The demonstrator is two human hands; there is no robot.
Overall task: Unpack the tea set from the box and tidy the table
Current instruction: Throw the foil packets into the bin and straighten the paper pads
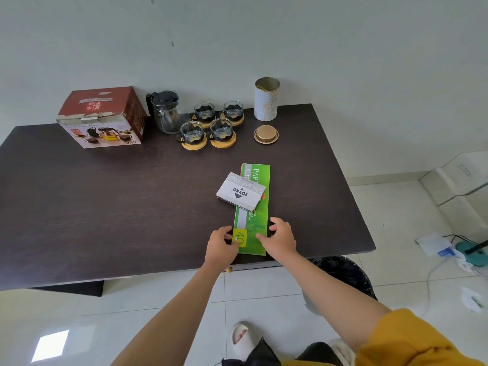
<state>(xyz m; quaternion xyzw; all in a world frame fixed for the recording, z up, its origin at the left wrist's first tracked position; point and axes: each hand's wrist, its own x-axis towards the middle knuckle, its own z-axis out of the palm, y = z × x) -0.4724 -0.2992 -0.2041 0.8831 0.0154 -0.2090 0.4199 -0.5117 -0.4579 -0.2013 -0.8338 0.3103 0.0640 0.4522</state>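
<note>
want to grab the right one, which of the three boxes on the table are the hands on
The long green box at the near edge: left hand and right hand grip its near end. The stamp pad box lies across it; the red tea set box sits far left.

On the white tiled floor we see a teal lamp base with a dark cord, a crumpled white paper, and perhaps a black-bagged waste bin.

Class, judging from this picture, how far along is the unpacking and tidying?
Done: teapot and four cups stand beside the box. In hand: left hand and right hand grip the green packet under the stamp pad box. Left: canister open, lid off.
</note>
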